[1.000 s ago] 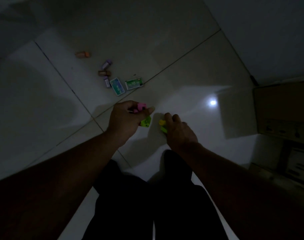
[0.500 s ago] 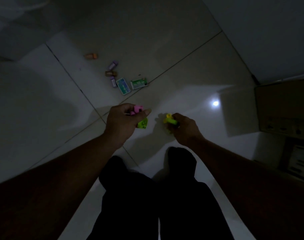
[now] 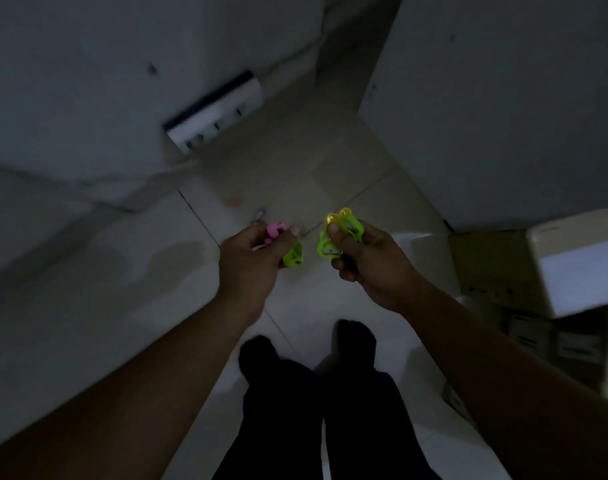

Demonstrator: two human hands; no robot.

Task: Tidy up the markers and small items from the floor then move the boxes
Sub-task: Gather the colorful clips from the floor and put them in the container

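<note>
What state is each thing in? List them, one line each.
Left hand: grips pink item and green item, lifted.
Right hand: grips yellow item and green pieces, lifted.
Orange item: lying on floor, untouched.
Purple item: lying on floor, untouched.
Cardboard box: on floor at right, untouched.

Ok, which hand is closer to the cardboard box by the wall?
Right. The right hand, gripping yellow and green markers, is left of the cardboard box; the left hand, holding pink and green items, is farther left, beyond it.
</note>
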